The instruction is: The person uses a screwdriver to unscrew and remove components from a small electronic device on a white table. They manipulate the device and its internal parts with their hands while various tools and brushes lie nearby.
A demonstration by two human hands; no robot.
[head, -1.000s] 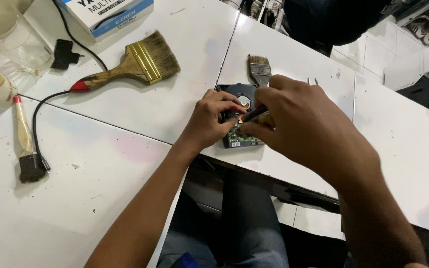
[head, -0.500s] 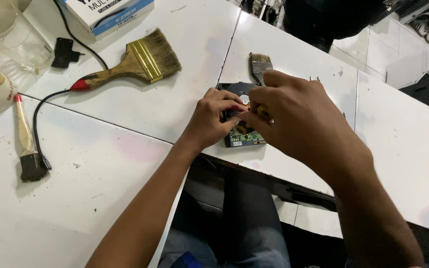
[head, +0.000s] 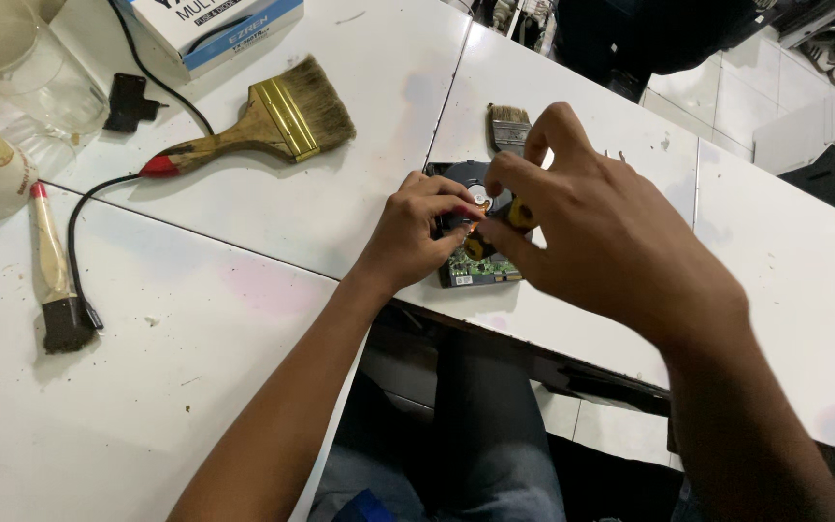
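3 brushes (head: 261, 126) (head: 509, 128) (head: 54, 275), 1 hard drive (head: 480, 266), 1 box (head: 215, 24), 1 clear cup (head: 26, 72), 2 hands (head: 417, 232) (head: 601, 242)

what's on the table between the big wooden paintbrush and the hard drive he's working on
In the head view, nothing: bare white table, crossed only by a tabletop seam, separates the big paintbrush from the hard drive.

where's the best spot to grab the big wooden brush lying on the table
Take the big brush by its wooden handle, coming from above and pinching across its narrow sides. It lies flat with the red-tipped handle pointing lower left and the bristles upper right, clear of both the left hand and the right hand; a black cable runs just past the red tip.
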